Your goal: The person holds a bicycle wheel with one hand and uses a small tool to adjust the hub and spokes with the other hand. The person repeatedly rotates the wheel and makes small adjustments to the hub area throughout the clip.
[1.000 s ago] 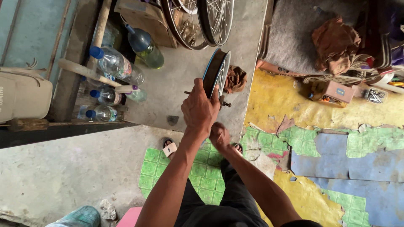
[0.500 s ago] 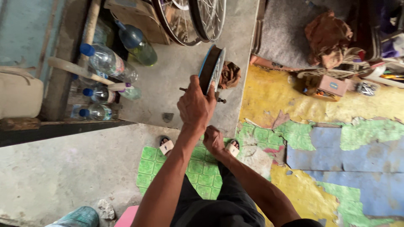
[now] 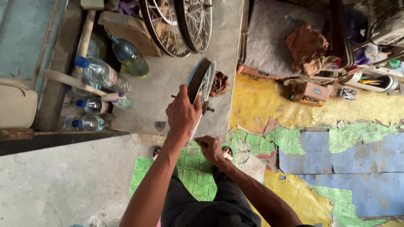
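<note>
Two hands are engaged on one small spoked wheel (image 3: 201,86), which is stood upright on its edge on the concrete floor (image 3: 168,88), directly in front of the person's knees and at 6 o'clock from the two larger bicycle rims (image 3: 181,25). The left hand (image 3: 182,113) is closed over the upper arc of the tyre and rim, fingers wrapped round the tread. The right hand (image 3: 210,148) is curled shut low at the wheel's near edge; whether a tool or only the rim is gripped there cannot be told. The wheel is judged stiff and moderately light, with a metal rim and thin spokes that could be bent by side load, so it is best held at the rim or tyre, never by a single spoke. The rubber tread should give a sure, non-slip hold. An axle stub (image 3: 207,109) projects at 3 o'clock from the hub. A brown rag (image 3: 219,83) lies just beside the wheel at 2 o'clock, and plastic bottles (image 3: 99,73) stand well apart at 9 o'clock.
</note>
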Tool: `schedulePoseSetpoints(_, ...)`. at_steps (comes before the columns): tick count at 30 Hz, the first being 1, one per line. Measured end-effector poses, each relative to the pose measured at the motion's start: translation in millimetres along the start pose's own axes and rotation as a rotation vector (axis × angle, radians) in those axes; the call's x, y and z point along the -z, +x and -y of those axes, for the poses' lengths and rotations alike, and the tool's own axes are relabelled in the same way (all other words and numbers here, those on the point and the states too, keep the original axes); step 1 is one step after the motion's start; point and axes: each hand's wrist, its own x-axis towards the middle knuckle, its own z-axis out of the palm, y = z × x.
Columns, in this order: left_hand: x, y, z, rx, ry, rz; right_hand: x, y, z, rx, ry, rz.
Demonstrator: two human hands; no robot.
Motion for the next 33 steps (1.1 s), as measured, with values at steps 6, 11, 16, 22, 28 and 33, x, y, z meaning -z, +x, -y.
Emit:
schedulePoseSetpoints(6,13,-5,23,-0.266,0.006,0.157,56,26,-33,-0.243,0.252,-0.373)
schedulePoseSetpoints(11,19,3,34,-0.385,0.090,0.266,117,64,-30,-0.010,0.210,-0.702)
schedulePoseSetpoints(16,13,19,36,-0.488,0.132,0.235,141,89,-4,0.021,0.166,-0.701)
schedulePoseSetpoints(22,8,28,20,-0.395,0.111,0.336,136,95,5,-0.045,0.291,-0.508)
schedulePoseSetpoints(28,9,32,26,-0.372,0.060,0.246,136,83,13,-0.091,0.367,-0.281)
schedulePoseSetpoints(33,-6,-2,29,-0.162,-0.228,-0.104,94,54,34,-0.100,0.371,-0.400)
